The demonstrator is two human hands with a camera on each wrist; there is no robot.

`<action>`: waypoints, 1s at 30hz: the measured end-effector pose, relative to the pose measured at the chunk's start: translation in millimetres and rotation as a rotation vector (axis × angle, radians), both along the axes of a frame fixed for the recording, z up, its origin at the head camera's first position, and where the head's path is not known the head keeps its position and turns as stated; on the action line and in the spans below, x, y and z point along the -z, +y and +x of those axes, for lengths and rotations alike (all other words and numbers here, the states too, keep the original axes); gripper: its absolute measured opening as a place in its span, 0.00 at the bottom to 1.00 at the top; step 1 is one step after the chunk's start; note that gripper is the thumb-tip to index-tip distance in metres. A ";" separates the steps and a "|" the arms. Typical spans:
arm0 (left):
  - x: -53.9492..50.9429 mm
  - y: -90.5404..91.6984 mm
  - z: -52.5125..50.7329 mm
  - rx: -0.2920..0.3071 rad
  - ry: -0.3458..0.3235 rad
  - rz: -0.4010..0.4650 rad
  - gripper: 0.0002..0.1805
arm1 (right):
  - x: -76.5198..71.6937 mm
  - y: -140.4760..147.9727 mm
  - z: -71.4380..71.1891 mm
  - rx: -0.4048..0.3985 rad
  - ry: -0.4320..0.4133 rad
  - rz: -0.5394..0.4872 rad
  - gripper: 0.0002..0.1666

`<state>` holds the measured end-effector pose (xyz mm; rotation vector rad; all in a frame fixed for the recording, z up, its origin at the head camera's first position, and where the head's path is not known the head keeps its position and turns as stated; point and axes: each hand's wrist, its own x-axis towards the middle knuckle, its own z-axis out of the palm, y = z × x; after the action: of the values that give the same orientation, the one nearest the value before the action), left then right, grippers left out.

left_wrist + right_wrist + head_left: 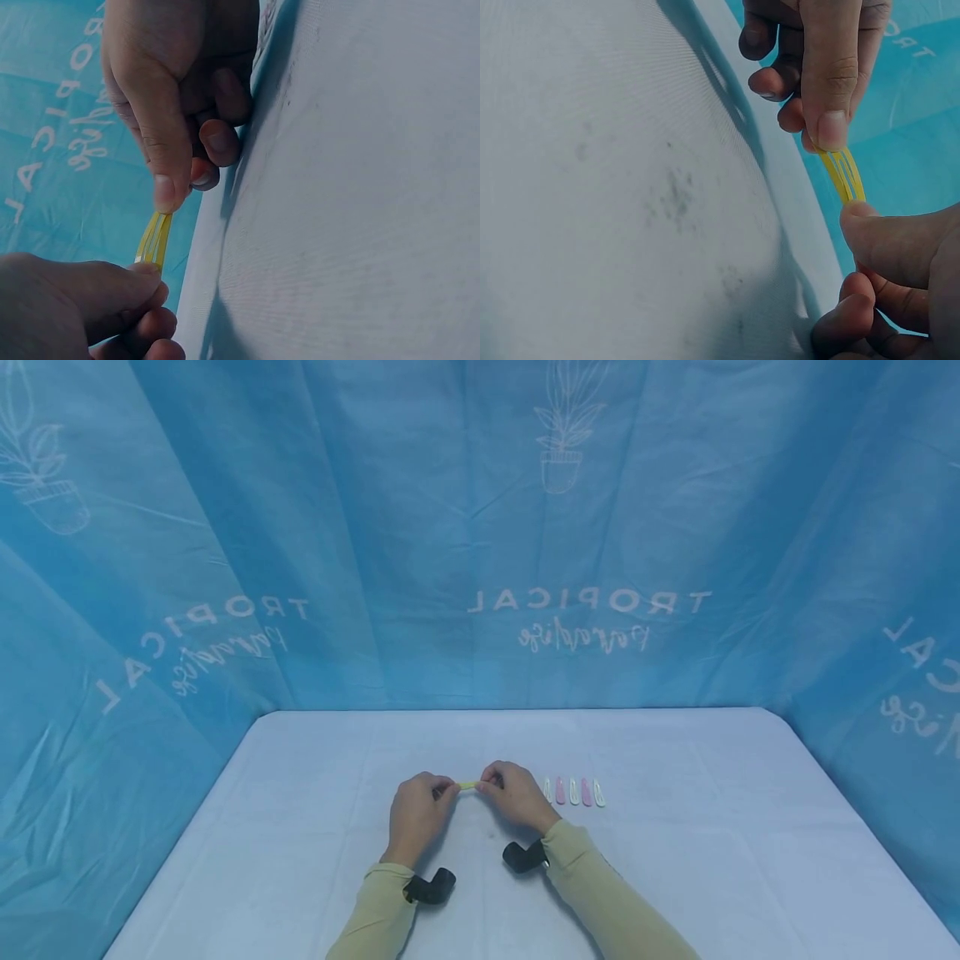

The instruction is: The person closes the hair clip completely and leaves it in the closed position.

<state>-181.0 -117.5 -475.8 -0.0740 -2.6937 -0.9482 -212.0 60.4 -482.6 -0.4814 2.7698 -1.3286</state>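
A yellow snap hair clip (467,785) is stretched between my two hands, a little above the white table. My left hand (420,812) pinches one end of it between thumb and fingers. The other end is pinched by my right hand (520,797). In the left wrist view the clip (154,240) shows its slotted yellow frame, with both ends hidden under the thumbs. From the right wrist it looks slightly bowed, and the clip (844,176) has its middle bare. Just right of my right hand, several pale green and pink hair clips (587,792) lie in a row.
The white cloth-covered table (697,860) spreads around the hands. Blue printed curtains (420,568) hang behind it and at both sides. Black wrist devices (431,887) sit on both forearms, close above the cloth.
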 end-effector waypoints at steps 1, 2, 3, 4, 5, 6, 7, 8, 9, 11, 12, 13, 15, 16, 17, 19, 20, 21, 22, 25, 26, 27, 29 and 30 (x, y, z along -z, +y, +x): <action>0.2 0.3 -0.3 0.000 0.002 -0.002 0.07 | 0.1 0.1 -0.5 0.002 -0.006 0.003 0.07; 0.3 0.5 -0.5 -0.002 0.001 -0.004 0.07 | 0.2 0.1 -0.9 0.004 -0.011 0.006 0.07; 1.0 0.6 -1.2 -0.002 0.004 -0.008 0.07 | 0.5 0.0 -1.2 0.005 -0.015 0.010 0.07; 1.2 0.8 -1.5 -0.002 0.006 -0.010 0.07 | 0.6 0.0 -1.5 0.005 -0.018 0.011 0.07; 1.6 0.9 -1.8 -0.002 0.009 -0.014 0.07 | 0.4 -0.1 -1.5 0.007 -0.023 0.011 0.07; 1.8 1.2 -1.9 -0.004 0.009 -0.014 0.07 | 0.8 -0.1 -1.6 0.004 -0.022 0.011 0.07; 1.8 1.3 -1.9 -0.005 0.011 -0.012 0.07 | 1.1 -0.1 -1.6 0.004 -0.024 0.013 0.07; 2.2 1.4 -1.9 -0.006 0.014 -0.013 0.07 | 1.2 -0.1 -1.4 0.004 -0.026 0.015 0.07; 2.4 1.6 -1.8 -0.007 0.017 -0.011 0.07 | 1.6 -0.1 -1.5 0.004 -0.026 0.017 0.07; 2.8 1.9 -1.6 -0.011 0.020 -0.008 0.07 | 2.0 -0.1 -1.5 0.006 -0.030 0.022 0.08; 2.8 2.2 -1.5 -0.015 0.019 -0.004 0.06 | 2.2 -0.2 -1.7 0.007 -0.032 0.026 0.08; 2.8 2.6 -1.3 -0.017 0.019 -0.002 0.06 | 2.1 -0.1 -1.7 0.010 -0.037 0.030 0.08; 2.8 3.1 -1.1 -0.022 0.013 0.000 0.07 | 1.8 0.0 -1.8 0.009 -0.037 0.033 0.08; 2.6 3.3 -0.9 -0.025 0.010 0.002 0.07 | 1.8 0.3 -1.7 0.007 -0.035 0.036 0.08; 2.5 3.5 -0.6 -0.025 0.010 0.002 0.07 | 1.7 0.5 -1.7 0.003 -0.030 0.036 0.08; 2.2 3.6 -0.1 -0.024 0.007 0.001 0.08 | 2.1 0.8 -1.6 0.001 -0.029 0.037 0.08; 2.3 3.5 0.0 -0.025 0.005 0.000 0.08 | 2.2 0.9 -1.5 -0.001 -0.027 0.035 0.08; 2.4 3.5 0.2 -0.025 0.005 -0.001 0.08 | 2.5 1.1 -1.4 -0.002 -0.027 0.035 0.08; 2.4 3.4 0.4 -0.025 0.006 0.000 0.08 | 2.8 1.1 -1.3 -0.004 -0.025 0.036 0.08; 3.1 3.4 0.7 -0.024 0.013 -0.001 0.08 | 3.3 1.1 -1.0 -0.002 -0.032 0.035 0.08; 3.6 3.1 0.5 -0.021 0.021 -0.002 0.07 | 3.3 1.1 -0.7 -0.006 -0.027 0.032 0.08; 3.9 3.1 0.5 -0.019 0.029 -0.004 0.07 | 3.2 1.2 -0.6 -0.008 -0.025 0.030 0.09; 4.5 2.8 0.6 -0.017 0.043 -0.009 0.07 | 3.4 1.1 -0.3 -0.011 -0.023 0.028 0.09; 4.7 2.7 0.5 -0.016 0.048 -0.010 0.07 | 3.1 1.1 0.1 -0.012 -0.021 0.024 0.09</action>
<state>-180.5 -114.8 -480.5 -0.0759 -2.6516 -0.9162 -212.0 61.6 -485.7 -0.4789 2.7577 -1.2889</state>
